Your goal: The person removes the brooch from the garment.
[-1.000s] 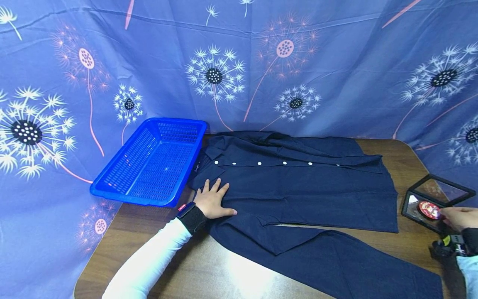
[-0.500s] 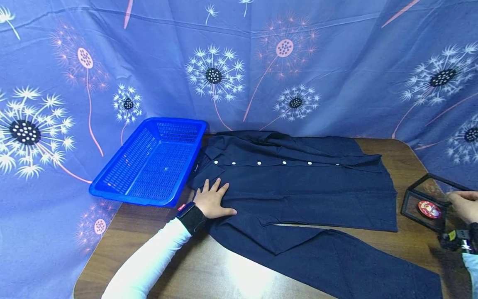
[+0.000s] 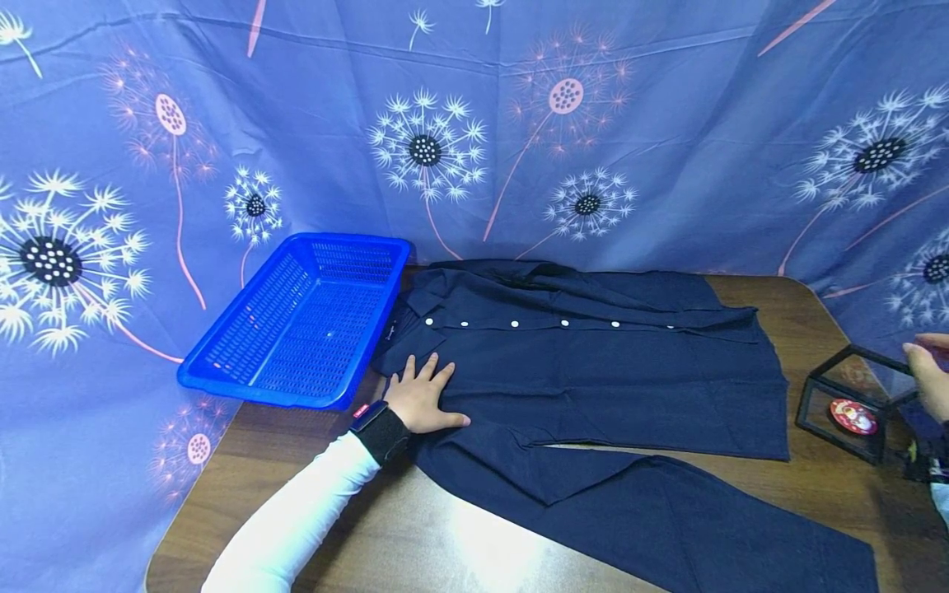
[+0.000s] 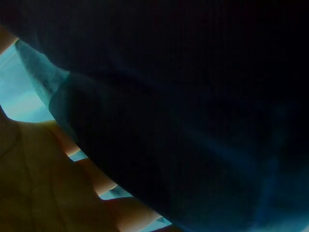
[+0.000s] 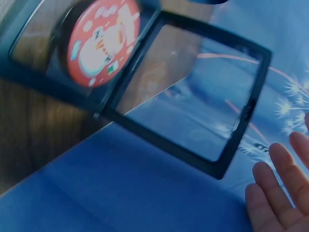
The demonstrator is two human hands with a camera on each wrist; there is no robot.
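A dark navy shirt (image 3: 608, 379) with white buttons lies spread on the table, one sleeve stretched toward the front right. My left hand (image 3: 424, 403) rests flat near its collar, fingers spread. Dark cloth (image 4: 169, 121) fills most of the left wrist view, with the palm (image 4: 36, 179) at its lower left. At the far right stands an unfolded black-framed case (image 3: 841, 445) with clear panels. A round red badge (image 3: 853, 416) with a cartoon print sits in one half. My right hand (image 3: 932, 379) is beside the other panel (image 5: 193, 96), its extended fingers (image 5: 285, 169) apart from the frame; its thumb is unclear.
A blue perforated plastic basket (image 3: 311, 329) stands left of the shirt, by the collar. The brown wooden table (image 3: 296, 494) shows in front and at the right. A blue cloth with dandelion prints (image 3: 482, 99) hangs behind the table.
My right hand has let go of the red badge, which now lies in the case, and has moved right and upward to the frame's far side. My left hand has stayed still.
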